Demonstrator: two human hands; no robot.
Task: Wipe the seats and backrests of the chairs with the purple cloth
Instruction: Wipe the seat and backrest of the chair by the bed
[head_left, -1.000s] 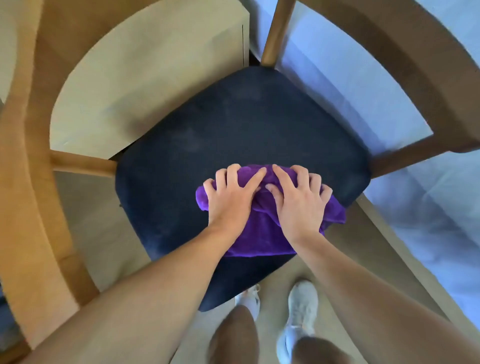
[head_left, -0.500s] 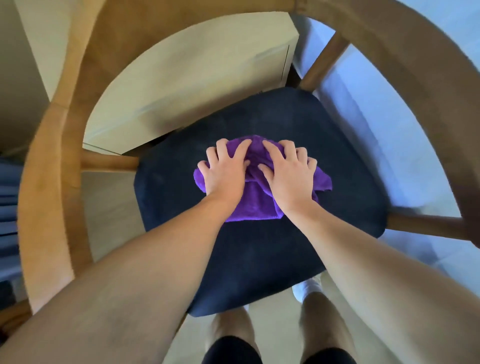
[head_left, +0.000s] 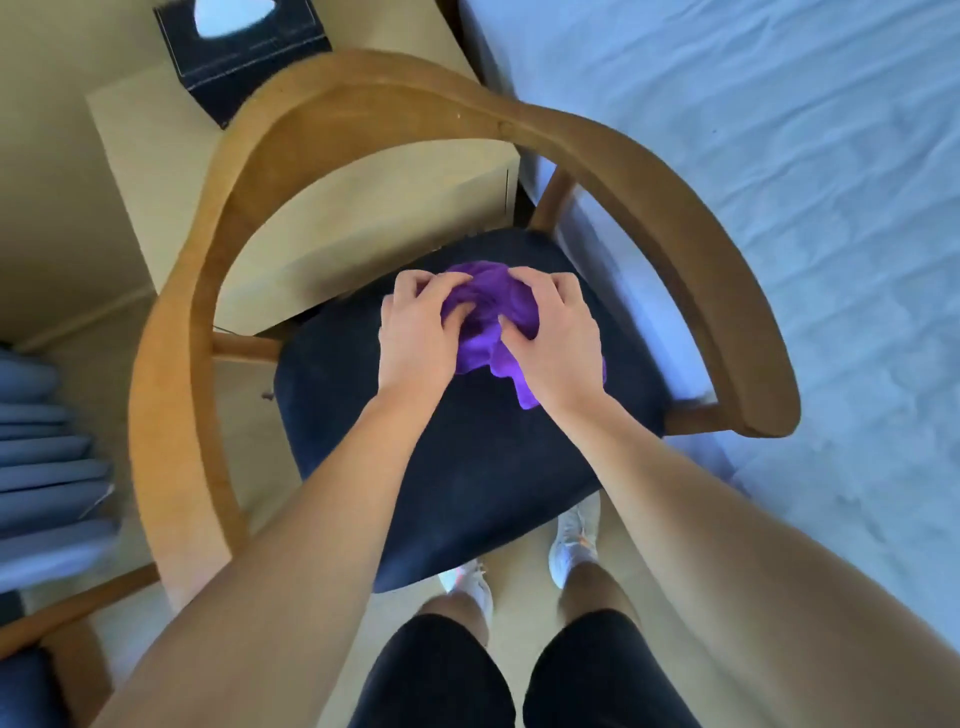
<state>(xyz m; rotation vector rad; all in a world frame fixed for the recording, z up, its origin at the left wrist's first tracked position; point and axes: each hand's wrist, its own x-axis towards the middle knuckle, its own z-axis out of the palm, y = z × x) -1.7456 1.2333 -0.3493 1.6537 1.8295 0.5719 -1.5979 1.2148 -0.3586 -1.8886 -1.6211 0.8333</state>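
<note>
The purple cloth (head_left: 483, 299) sits bunched into a soft, crumpled wad on the far half of the chair seat (head_left: 467, 467), between my two hands, so neither hand is nearer to it than the other. My left hand (head_left: 415, 338) grips its left side with the fingers (head_left: 447, 283) curled into the folds. My right hand (head_left: 558, 343) clutches its right side the same way, thumb dug in, with a loose tail of cloth trailing out toward the near right under my palm. Gathered like this, the wad has no clear long axis. I cannot tell whether it is pressed on the seat or lifted just off it. It looks plush and limp, like microfibre. The seat under it is a dark, matte, padded cushion with rounded corners, and most of its near half lies bare toward my legs. The backrest (head_left: 415, 98) is a smooth, curved wooden rail arching round the far side and down both flanks. It lies beyond my fingertips, so I judge wiping it means a reach away and up. Beyond it stands a pale cabinet (head_left: 140, 156) with a dark tissue box (head_left: 244, 57) on top. A bed (head_left: 779, 182) with wrinkled light sheets lies to the right.
</note>
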